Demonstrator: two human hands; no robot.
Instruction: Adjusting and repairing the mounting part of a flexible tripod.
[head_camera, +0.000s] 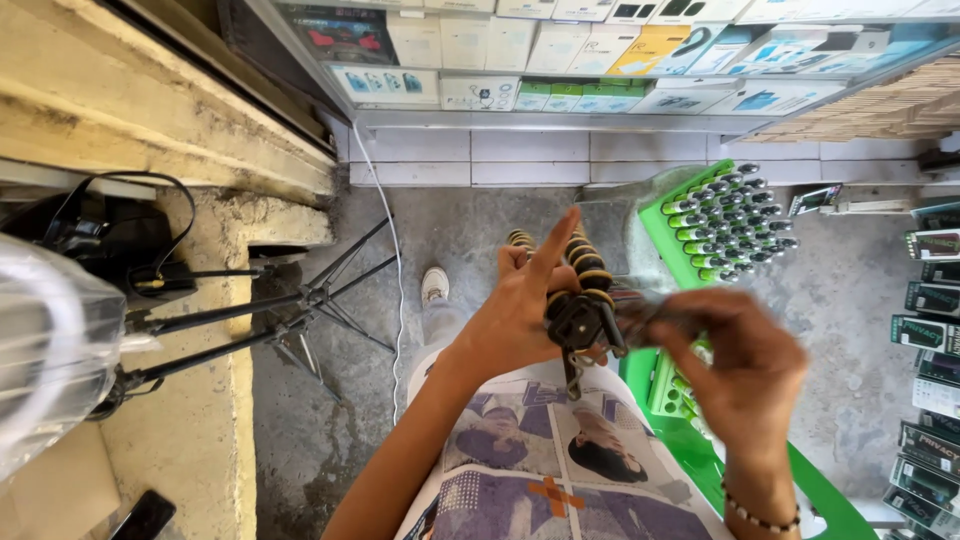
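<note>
1. A grey concrete floor (470, 230) spreads across the middle, lit by daylight.
2. A glass display case (560, 70) of boxed goods runs along the far side.
3. A pale stone ledge (150, 110) stands left, a black tripod (290, 310) beside it.
4. A green plastic stool (700, 460) sits near right.

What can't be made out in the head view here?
- Head view: right hand is motion-blurred, so what its fingers pinch is unclear.
- Flexible tripod: the left hand covers part of its legs; its mount end is partly blurred.
- Green crate: the lower part is hidden by both hands.
- Clear plastic bag: cut off by the left edge.
</note>
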